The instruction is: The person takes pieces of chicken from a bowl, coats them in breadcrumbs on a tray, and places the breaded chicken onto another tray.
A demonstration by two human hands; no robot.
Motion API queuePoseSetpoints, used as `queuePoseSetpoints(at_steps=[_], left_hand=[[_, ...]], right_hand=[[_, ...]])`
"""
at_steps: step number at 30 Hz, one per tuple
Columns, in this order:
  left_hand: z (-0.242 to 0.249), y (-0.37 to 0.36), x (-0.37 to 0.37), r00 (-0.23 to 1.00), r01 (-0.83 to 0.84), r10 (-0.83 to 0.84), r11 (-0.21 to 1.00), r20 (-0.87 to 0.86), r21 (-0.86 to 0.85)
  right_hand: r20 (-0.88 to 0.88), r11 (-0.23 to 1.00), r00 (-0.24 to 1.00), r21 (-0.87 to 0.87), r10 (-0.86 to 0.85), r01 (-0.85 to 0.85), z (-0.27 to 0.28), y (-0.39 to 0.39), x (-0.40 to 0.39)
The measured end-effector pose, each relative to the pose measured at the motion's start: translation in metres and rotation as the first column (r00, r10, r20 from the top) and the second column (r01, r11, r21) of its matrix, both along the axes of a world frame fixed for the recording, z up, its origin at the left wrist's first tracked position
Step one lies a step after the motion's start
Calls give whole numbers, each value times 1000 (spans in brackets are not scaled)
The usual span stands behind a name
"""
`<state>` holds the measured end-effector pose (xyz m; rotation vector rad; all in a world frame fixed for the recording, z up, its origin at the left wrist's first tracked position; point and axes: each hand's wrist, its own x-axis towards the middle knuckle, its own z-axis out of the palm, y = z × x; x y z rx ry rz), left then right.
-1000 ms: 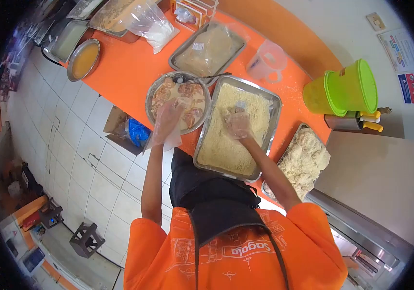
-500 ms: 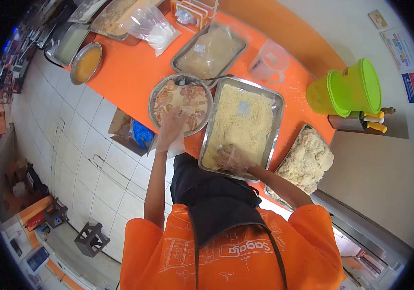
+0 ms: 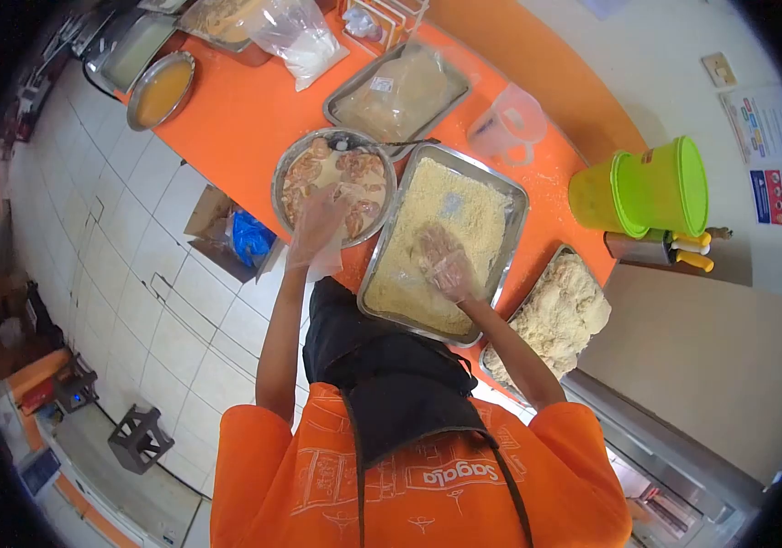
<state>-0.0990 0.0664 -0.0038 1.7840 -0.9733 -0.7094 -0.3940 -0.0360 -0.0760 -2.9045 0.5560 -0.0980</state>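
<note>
My left hand, in a clear plastic glove, hangs over the near side of a round metal bowl. Its fingers are stretched out above raw meat pieces lying in pale, milky batter. A dark-handled utensil rests across the bowl's far rim. My right hand, also gloved, lies open on the yellowish crumbs in a deep metal tray. Crumbs are pushed up around its fingers, and the near part of the tray has a thinner layer.
Right of the tray, a smaller tray holds a heap of crumb-coated pieces. Green buckets and yellow-handled knives stand beyond. A clear jug, a plastic-covered tray, a bag of white powder and a bowl of orange liquid sit farther back.
My right hand has moved from the tray's near edge forward to its middle, flattening on the crumbs. My left hand stays over the bowl. The whole view has shifted slightly.
</note>
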Motion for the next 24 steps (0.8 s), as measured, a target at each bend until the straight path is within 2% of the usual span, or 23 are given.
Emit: queuePoseSetpoints(at_steps=[2, 5, 8, 11, 14, 17, 19, 21, 23, 24], left_hand=[[25, 3, -3, 998, -47, 44, 995, 40, 90], [-8, 8, -3, 989, -95, 89, 995, 121, 39], [7, 9, -4, 997, -78, 81, 991, -19, 110], [-8, 13, -2, 997, -73, 74, 997, -25, 41], [-8, 16, -5, 993, -116, 116, 993, -20, 31], [-5, 11, -10, 984, -133, 152, 974, -91, 184], [0, 10, -13, 984, -82, 68, 994, 165, 79], [5, 8, -17, 945, 8, -7, 1000, 326, -3], [3, -1, -13, 925, 58, -32, 997, 379, -57], [5, -5, -9, 921, 79, -43, 994, 387, -78]], right_hand=[[-51, 995, 999, -94, 15, -20, 15, -4, 16], [44, 988, 995, -122, -87, 92, 14, -17, 55], [-22, 965, 995, -249, -92, 84, -8, -19, 75], [-256, 993, 964, 62, -78, 97, -9, -29, 76], [-161, 969, 985, 229, -55, 91, 0, -36, 78], [93, 1000, 996, -28, 12, -10, -40, -40, 76], [99, 997, 994, -58, -42, 48, -40, -48, 82], [85, 989, 991, -101, -104, 112, -31, -47, 76], [73, 980, 990, -150, -124, 134, -52, -54, 73], [257, 970, 967, -238, 5, 58, -64, -57, 64]])
